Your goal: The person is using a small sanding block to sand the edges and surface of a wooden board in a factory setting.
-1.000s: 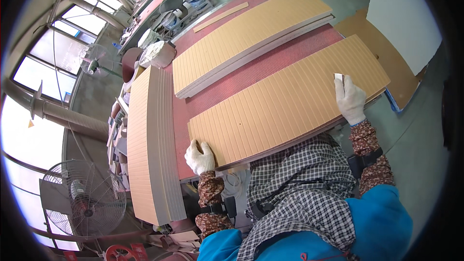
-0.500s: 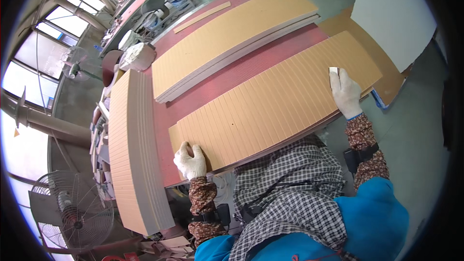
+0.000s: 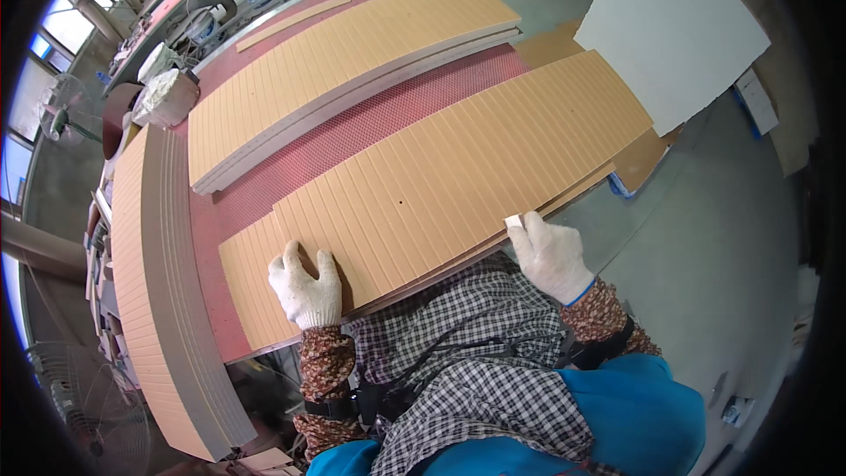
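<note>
A long grooved tan panel (image 3: 458,159) lies in front of me on top of another tan panel (image 3: 251,286), whose left end sticks out from under it. My left hand (image 3: 306,286), in a white knit glove, rests at that left end, where the upper panel's edge meets the exposed strip. Its thumb and fingers are apart. At the near edge of the upper panel, right of the middle, my right hand (image 3: 552,256), also gloved, pinches a small white block (image 3: 515,221). The block's hidden part is inside the fingers.
A stack of tan panels (image 3: 352,62) and a thin strip (image 3: 295,22) lie farther back on the red table (image 3: 370,110). More panels (image 3: 167,300) stand stacked at left. A white sheet (image 3: 670,35) is at the far right; a fan (image 3: 66,110) stands left.
My right hand has come from the panel's right end to its near edge, with the white block. More of the lower panel shows at the left. The view has swung, shifting the scene leftward.
</note>
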Tool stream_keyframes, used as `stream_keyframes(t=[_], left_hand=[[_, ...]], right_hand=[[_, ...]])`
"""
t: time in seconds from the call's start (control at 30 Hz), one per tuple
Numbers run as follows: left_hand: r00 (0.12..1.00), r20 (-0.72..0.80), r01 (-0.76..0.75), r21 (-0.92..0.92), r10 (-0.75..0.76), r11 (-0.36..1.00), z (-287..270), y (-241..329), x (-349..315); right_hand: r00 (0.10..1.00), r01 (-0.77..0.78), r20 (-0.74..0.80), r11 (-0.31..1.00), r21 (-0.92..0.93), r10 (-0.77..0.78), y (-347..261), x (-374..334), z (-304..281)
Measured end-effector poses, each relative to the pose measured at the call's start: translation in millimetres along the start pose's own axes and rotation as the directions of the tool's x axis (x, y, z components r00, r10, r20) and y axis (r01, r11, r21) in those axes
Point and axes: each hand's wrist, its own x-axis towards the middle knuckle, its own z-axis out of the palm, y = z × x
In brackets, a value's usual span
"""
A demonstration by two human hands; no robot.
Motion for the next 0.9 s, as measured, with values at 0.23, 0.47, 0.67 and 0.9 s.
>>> stream_keyframes(t=[0.23, 0.47, 0.67, 0.9], left_hand=[[0.997, 0.028, -0.068, -0.028, 0.068, 0.997, 1.8, -6.6, 1.4], [0.959, 0.068, -0.275, 0.01, 0.274, 0.961, 0.5, -20.2, 15.3], [0.967, 0.119, -0.214, -0.106, 0.226, 0.971, 0.5, -25.3, 14.0], [0.969, 0.136, -0.187, -0.126, 0.204, 0.974, -1.7, -21.5, 16.7]], right_hand=[[0.995, 0.094, -0.02, 0.986, -0.135, -0.097, -8.7, -2.9, 0.6], [0.996, 0.08, 0.052, 0.966, -0.245, -0.07, -16.5, 1.3, -7.4], [0.984, -0.018, 0.165, 0.969, -0.247, 0.061, -20.2, 52.5, 2.2], [0.968, -0.055, 0.217, 0.952, -0.302, 0.124, -19.1, 169.3, 30.1]])
